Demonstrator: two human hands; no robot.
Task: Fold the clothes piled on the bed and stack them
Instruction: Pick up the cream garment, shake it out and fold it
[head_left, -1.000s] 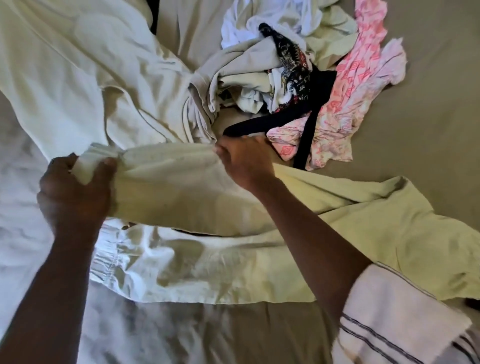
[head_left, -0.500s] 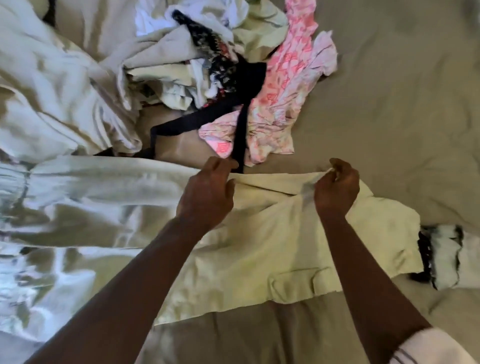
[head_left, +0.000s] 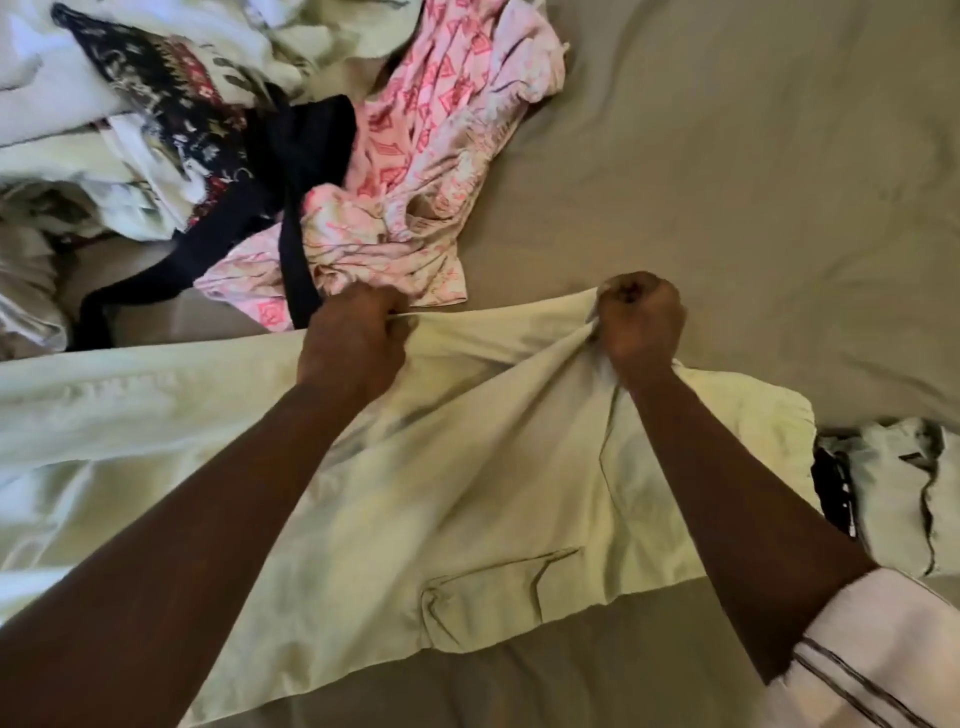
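Pale yellow-green cotton garment with a flap pocket (head_left: 467, 493) lies spread across the near half of the taupe bed sheet (head_left: 753, 182), running off the left edge of view; it looks like trousers, though the whole shape is not visible. Left hand (head_left: 353, 338) is clenched on the garment's far edge. Right hand (head_left: 641, 325) is fisted around a bunch of the same edge further right, and the cloth is lifted into a taut ridge between the two. Flap pocket faces up near the near edge. White sleeve with thin dark stripes (head_left: 857, 649) covers the right upper arm. Far left, the unfolded heap: a crumpled pink-and-white patterned cotton garment (head_left: 441, 156), a black garment with long straps (head_left: 306, 156) draped over it, a black cloth with small white and red print (head_left: 171, 88), and pale and white cloths behind, partly blurred. The pink garment's near hem lies just beside the left hand. At the right edge a small bundle of pale cloth with black trim (head_left: 893, 493) lies next to the garment's right end; whether it is a finished fold cannot be told. Judgement: task is early. One garment is in hand and its fold is only begun, the heap holds several pieces untouched, and no clear stack shows yet.
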